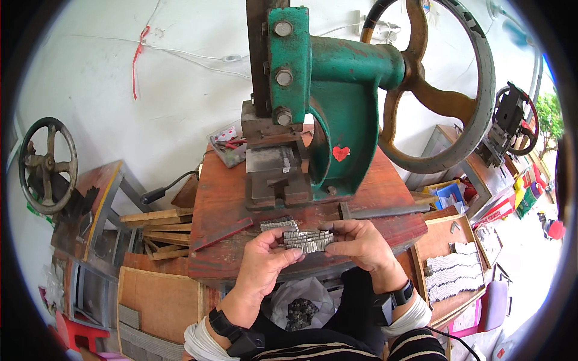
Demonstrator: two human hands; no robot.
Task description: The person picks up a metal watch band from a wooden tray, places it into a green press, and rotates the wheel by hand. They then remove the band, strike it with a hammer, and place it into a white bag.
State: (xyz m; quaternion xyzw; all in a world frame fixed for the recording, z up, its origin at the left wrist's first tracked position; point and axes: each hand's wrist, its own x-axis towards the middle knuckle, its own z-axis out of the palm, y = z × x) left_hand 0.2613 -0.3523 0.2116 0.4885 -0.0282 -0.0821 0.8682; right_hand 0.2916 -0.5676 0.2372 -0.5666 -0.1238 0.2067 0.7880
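A green press (352,114) is standing tallest, with a wooden counter (220,186) bearing it. Left of the counter, a wooden tray (159,286) is holding grey strips (147,343); on the right, another tray (442,240) is holding pale metal rows (454,278), so part of the work is seemingly done, though whether those rows are finished is not showing. The left hand (269,249) is pinching one end of a bundle of linked metal strips (309,241) between thumb and fingers, the right hand (355,243) pinching the other, over the counter's near edge. Just behind, a smaller linked piece (278,224) is lying on the counter; both are apparently still awaiting a place.
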